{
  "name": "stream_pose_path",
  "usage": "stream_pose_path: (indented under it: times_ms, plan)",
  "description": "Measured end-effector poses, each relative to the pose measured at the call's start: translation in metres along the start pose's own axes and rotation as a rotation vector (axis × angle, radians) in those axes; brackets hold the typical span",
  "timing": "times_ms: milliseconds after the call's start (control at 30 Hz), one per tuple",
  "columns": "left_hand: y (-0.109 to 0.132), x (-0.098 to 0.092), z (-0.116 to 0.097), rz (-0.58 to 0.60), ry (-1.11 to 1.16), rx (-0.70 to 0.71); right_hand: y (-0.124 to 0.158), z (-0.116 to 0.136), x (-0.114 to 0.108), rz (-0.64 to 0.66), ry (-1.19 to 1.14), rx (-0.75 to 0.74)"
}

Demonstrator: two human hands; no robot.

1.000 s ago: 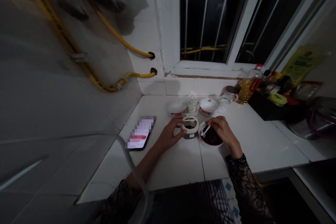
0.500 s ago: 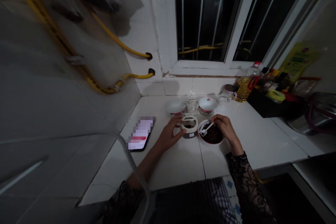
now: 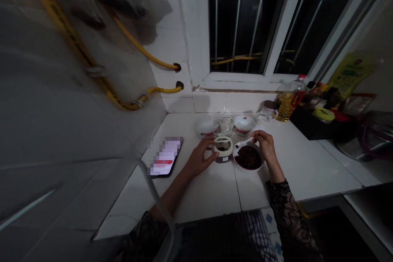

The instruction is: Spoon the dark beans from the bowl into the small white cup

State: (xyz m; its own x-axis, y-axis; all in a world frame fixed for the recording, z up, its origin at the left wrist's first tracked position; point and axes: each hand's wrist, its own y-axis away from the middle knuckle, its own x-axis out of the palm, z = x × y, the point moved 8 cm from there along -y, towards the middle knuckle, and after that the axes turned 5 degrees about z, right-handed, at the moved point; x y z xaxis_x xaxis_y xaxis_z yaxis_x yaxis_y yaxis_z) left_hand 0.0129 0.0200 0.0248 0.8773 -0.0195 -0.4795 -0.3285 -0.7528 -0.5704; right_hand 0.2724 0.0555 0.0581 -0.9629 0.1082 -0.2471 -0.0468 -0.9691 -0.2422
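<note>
My left hand [image 3: 204, 154] grips a small clear jar [image 3: 223, 156] with a cream rim, thumb in front and fingers behind. Some dark bits lie inside the jar. My right hand [image 3: 264, 145] pinches the handle of a small white spoon [image 3: 241, 144], whose bowl is over the left rim of a bowl. That bowl [image 3: 235, 161], white inside with a reddish rim, stands right beside the jar. Dark red-brown flakes or bits [image 3: 249, 156] fill much of it. What the spoon holds is too small to make out clearly.
Behind the jar stand two white bowls [image 3: 244, 124] and another clear jar [image 3: 226, 123]. A phone [image 3: 167, 157] lies at left. An oil bottle [image 3: 288, 100], a lidded glass mug [image 3: 269, 110] and a black condiment box [image 3: 316, 125] stand back right. A grey hose-like arm [image 3: 158, 196] crosses at lower left.
My right hand has lifted the spoon up and back, from over the dark bits to the bowl's far left rim. My left hand stays on the jar.
</note>
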Motion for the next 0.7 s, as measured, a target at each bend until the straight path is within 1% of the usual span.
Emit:
stream_pose_path:
  times_ms: [100,167,200,267,300,333,367,400,500,533,600,700]
  plan:
    - [0.000,0.000,0.001,0.005,0.004,-0.009,0.006,0.026,0.006,-0.091,0.111,-0.166]
    - [0.000,0.000,0.002,0.006,0.007,-0.010,0.015,0.048,0.020,-0.078,0.265,-0.351]
    - [0.001,0.000,0.002,0.006,0.008,-0.009,0.020,0.058,0.030,-0.031,0.354,-0.460]
    - [0.001,0.001,0.002,0.007,0.008,-0.006,0.033,0.070,0.053,0.103,0.515,-0.658]
    - [0.001,0.001,0.002,0.009,0.007,-0.004,0.038,0.073,0.060,0.159,0.570,-0.727]
    - [0.001,0.001,0.002,0.012,0.007,-0.002,0.042,0.073,0.063,0.186,0.600,-0.769]
    - [0.001,0.002,0.002,0.014,0.007,-0.001,0.043,0.073,0.061,0.175,0.607,-0.784]
    - [0.001,0.002,0.002,0.013,0.006,-0.002,0.042,0.072,0.053,0.130,0.593,-0.779]
    - [0.001,0.000,0.002,-0.003,0.005,-0.003,0.035,0.066,0.021,-0.055,0.527,-0.714]
    - [0.001,0.000,0.002,-0.003,0.003,-0.006,0.033,0.062,0.013,-0.078,0.522,-0.694]
    - [0.000,0.000,0.001,0.007,0.000,-0.013,0.029,0.053,0.008,-0.029,0.553,-0.660]
    - [0.000,0.000,0.001,0.015,0.006,-0.021,0.024,0.039,0.016,0.116,0.650,-0.609]
